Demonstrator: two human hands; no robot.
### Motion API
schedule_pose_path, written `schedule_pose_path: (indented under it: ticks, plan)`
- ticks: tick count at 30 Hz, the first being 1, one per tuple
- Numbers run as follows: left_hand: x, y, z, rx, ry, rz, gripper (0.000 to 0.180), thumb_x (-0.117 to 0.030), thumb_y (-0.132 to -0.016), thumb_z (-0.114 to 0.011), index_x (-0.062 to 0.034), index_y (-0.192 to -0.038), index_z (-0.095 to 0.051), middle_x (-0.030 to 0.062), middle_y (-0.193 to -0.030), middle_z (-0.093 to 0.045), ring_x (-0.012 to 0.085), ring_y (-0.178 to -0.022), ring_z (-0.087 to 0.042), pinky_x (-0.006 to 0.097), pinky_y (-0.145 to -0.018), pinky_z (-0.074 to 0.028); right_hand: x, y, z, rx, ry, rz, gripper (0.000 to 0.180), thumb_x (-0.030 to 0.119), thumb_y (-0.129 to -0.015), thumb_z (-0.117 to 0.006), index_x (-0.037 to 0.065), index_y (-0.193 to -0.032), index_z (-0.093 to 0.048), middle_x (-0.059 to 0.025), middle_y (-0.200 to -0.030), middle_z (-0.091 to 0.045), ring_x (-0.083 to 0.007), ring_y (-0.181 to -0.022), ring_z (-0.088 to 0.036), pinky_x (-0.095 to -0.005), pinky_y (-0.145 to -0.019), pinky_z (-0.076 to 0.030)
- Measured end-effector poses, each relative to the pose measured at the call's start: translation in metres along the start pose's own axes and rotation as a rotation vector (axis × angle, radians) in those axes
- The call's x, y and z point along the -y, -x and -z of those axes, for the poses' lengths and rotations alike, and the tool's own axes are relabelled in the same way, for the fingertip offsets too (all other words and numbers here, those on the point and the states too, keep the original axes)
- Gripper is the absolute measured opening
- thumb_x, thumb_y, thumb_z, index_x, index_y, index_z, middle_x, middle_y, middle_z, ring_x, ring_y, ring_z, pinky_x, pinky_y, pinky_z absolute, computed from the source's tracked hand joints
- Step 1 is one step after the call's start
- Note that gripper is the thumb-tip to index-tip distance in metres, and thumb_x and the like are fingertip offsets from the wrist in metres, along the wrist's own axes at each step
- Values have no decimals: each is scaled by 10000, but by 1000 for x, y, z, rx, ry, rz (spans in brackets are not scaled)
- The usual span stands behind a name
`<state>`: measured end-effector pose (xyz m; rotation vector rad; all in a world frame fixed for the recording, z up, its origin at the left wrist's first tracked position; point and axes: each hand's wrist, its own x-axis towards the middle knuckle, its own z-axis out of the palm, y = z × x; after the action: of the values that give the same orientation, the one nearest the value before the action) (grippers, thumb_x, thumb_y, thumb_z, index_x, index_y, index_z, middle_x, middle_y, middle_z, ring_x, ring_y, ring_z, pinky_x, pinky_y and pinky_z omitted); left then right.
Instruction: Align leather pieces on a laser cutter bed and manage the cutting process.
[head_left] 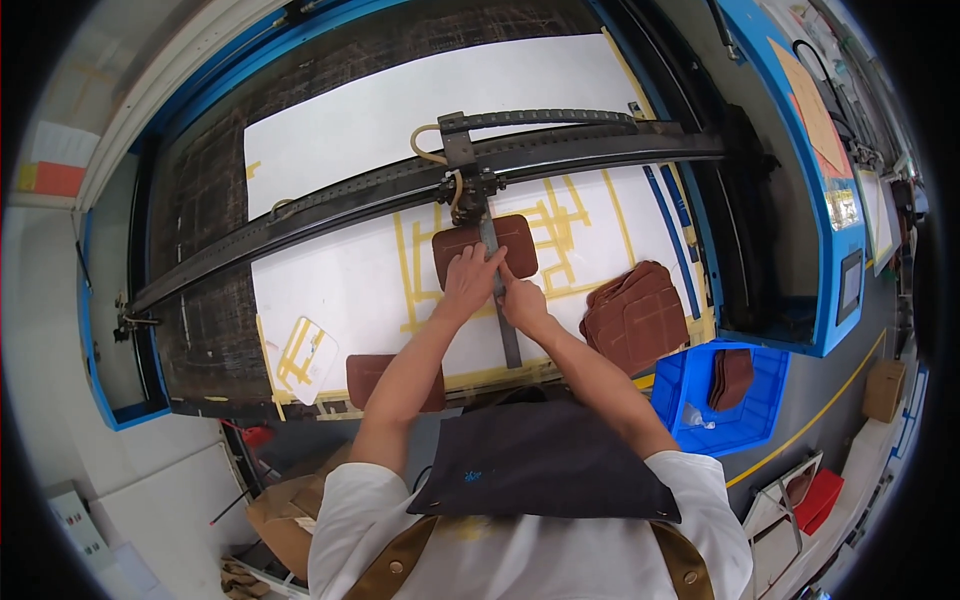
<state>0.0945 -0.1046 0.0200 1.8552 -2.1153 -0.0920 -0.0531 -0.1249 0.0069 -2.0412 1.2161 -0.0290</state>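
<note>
A rounded brown leather piece (520,262) lies flat on the white sheet, below the carriage of the machine's crossbar. Across it runs a long grey metal ruler (509,340), pointing from the carriage toward my body. My left hand (470,282) rests on the leather, fingers stretched out and their tips close against the ruler's edge. On the ruler's other side my right hand (523,303) grips it, with the index finger pointing along it. My fingers cover part of the ruler and the leather. Whether the right fingers also hold something small cannot be made out.
A black crossbar (340,203) spans the blue-framed machine bed. Stacked brown leather pieces (637,318) lie at right; another leather piece (362,378) is partly under my left forearm. A white taped template (302,358) lies left. A blue crate (757,415) holds leather pieces.
</note>
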Motion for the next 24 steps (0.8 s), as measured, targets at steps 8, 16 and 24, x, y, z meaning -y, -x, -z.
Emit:
schedule_pose_path:
  ticks: [8, 16, 24]
  plan:
    - [2, -3, 7, 93, -92, -30, 486, -60, -767, -611, -164, -1241, -620, 76, -890, -540, 251, -841, -580, 356, -617, -501, -29, -41, 43, -175, -77, -190, 382, 200, -776, -666, 102, -1146, -676, -215, -887, -703, -371, -848, -689, -471, -758, -549]
    - [5, 0, 0, 102, -95, -1, 483, -54, -770, -596, -157, -1241, -619, 62, -858, -534, 236, -801, -580, 358, -591, -505, -41, -96, 58, -356, -430, -215, 278, 108, -704, -671, 44, -974, -671, -113, -838, -695, -269, -832, -684, -357, -777, -536]
    - [7, -1, -1, 48, -67, -28, 492, -46, -771, -591, -154, -1250, -619, 65, -844, -527, 237, -782, -577, 352, -568, -507, -37, -99, 59, -317, -546, -342, 447, 255, -686, -774, 55, -1067, -651, -102, -862, -705, -265, -860, -691, -360, -798, -534]
